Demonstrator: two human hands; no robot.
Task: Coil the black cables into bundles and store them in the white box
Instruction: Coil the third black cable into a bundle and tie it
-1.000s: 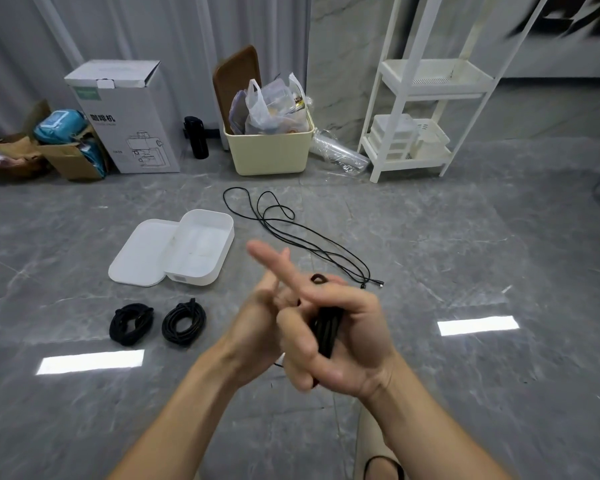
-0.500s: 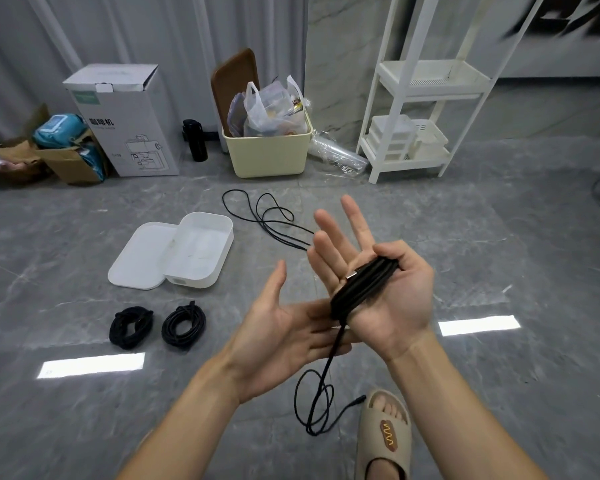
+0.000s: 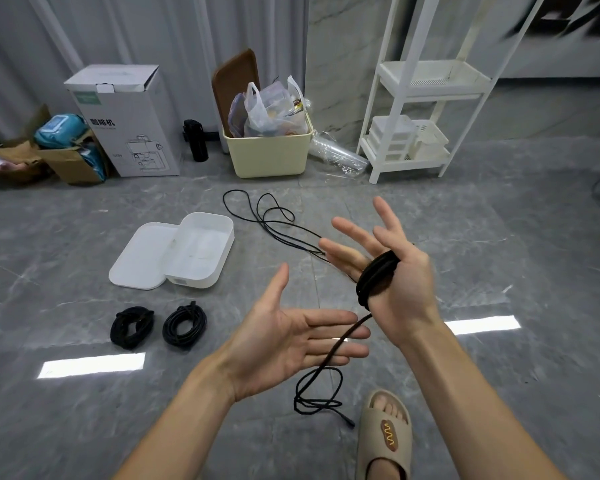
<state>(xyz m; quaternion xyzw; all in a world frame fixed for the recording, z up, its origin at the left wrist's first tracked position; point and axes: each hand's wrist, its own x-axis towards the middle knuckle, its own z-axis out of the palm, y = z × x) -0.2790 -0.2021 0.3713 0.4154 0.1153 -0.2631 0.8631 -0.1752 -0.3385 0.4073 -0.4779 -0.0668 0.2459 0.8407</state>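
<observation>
black cable [image 3: 374, 278] coiled around right hand [image 3: 400, 282]

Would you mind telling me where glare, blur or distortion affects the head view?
Head view: two bright glare strips on the floor, one left, one right; top-right corner smeared; wide-angle lens tilts the shelf; hands and cable sharp.

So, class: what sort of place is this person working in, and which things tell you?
Probably a storeroom or a spare corner indoors: a grey tiled floor, a white shelf rack by the wall, and an appliance carton.
</observation>
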